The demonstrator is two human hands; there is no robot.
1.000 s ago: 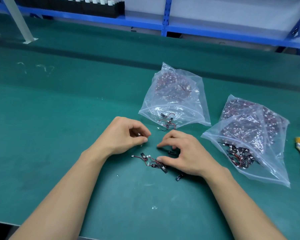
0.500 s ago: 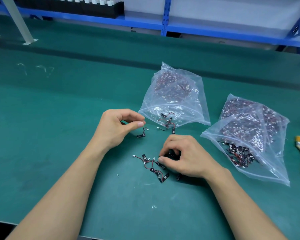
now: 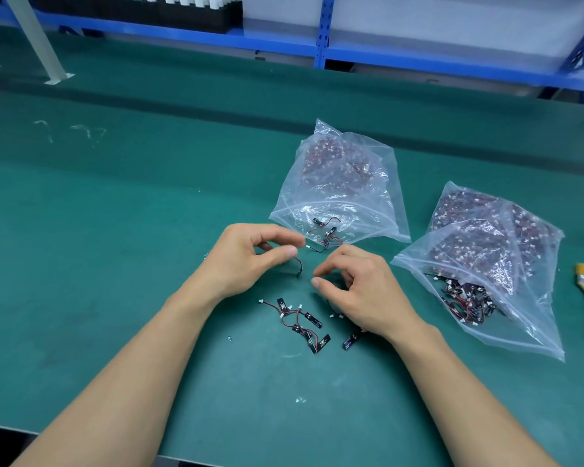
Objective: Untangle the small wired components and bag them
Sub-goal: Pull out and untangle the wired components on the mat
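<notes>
While the left hand is pinching one wired component between thumb and forefinger, wire hanging off the fingertips, I'm seeing the right hand hovering just right of it, fingers curled, thumb and forefinger narrowly apart with nothing visible between them. The tangle is lying on the green mat on the near side of both hands, one loose piece sitting right of it. The middle bag is lying just beyond the hands, the right bag further right, both part-filled.
</notes>
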